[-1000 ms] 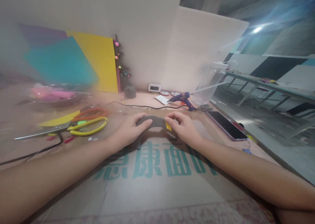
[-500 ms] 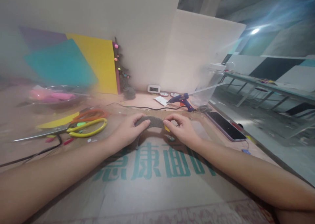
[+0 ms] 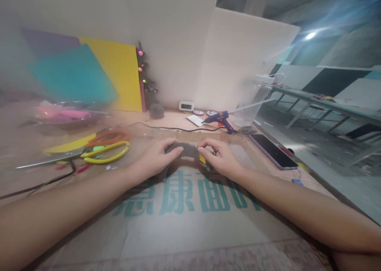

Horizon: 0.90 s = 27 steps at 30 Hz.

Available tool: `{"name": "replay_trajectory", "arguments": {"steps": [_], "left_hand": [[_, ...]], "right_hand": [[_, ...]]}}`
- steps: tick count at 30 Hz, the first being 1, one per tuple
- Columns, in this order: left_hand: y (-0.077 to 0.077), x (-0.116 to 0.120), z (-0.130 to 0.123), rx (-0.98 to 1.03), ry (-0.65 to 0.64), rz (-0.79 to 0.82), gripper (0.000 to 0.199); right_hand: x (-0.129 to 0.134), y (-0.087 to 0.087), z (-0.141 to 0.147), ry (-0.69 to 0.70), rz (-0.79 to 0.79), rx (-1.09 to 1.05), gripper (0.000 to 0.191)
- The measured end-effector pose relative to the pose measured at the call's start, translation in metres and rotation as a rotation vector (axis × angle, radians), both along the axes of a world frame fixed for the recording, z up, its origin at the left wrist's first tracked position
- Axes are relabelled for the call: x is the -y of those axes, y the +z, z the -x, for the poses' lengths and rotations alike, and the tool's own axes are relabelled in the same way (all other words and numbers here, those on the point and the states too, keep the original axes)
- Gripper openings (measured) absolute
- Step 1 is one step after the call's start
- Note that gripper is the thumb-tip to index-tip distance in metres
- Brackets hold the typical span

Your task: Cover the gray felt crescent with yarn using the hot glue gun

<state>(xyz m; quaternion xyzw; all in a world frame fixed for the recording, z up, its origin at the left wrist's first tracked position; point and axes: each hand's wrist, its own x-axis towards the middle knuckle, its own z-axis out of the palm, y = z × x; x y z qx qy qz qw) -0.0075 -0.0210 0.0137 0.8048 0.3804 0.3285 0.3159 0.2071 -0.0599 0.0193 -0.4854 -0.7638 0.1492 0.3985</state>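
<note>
A curved dark grey strip [image 3: 189,150] spans the gap between my two hands, above the table's printed sheet. My left hand [image 3: 162,155] pinches its left part, thumb on top. At its right end my right hand [image 3: 217,155] is closed, thumb and forefinger together. A small yellow piece [image 3: 202,158] shows just under the right fingertips, against the strip's end. Whether the right fingers grip the strip or the yellow piece or both is hard to make out. Part of the strip hangs below my left hand.
Yellow and orange-handled scissors [image 3: 105,152] lie at left, near a bowl [image 3: 68,120] of pink things. A blue glue gun [image 3: 220,120], its cord and a white clock [image 3: 186,105] are behind my hands. A phone [image 3: 274,151] lies at right. Coloured sheets [image 3: 119,76] stand behind.
The yellow piece shows a little more below my right fingertips. Both hands keep their hold, and the view has shifted very slightly.
</note>
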Motion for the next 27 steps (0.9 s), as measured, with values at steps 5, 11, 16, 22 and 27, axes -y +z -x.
{"name": "replay_trajectory", "arguments": {"steps": [5,11,16,22,27], "left_hand": [[0.0,0.001,0.001,-0.023,-0.015,0.004,0.027],[-0.001,0.0,-0.001,0.019,-0.002,0.037,0.028],[-0.003,-0.002,-0.002,0.138,0.023,0.056,0.033],[0.002,0.003,-0.001,0.176,0.034,0.053,0.034],[0.005,0.006,0.0,0.18,0.139,-0.004,0.036]], "right_hand": [[0.001,0.0,0.0,0.022,0.021,0.004,0.015],[-0.002,-0.002,0.0,0.039,0.042,-0.056,0.019],[-0.008,-0.004,-0.001,-0.039,-0.012,-0.213,0.025],[-0.011,-0.006,-0.001,-0.017,0.019,-0.244,0.021],[-0.004,-0.004,0.002,-0.047,-0.174,-0.118,0.01]]}}
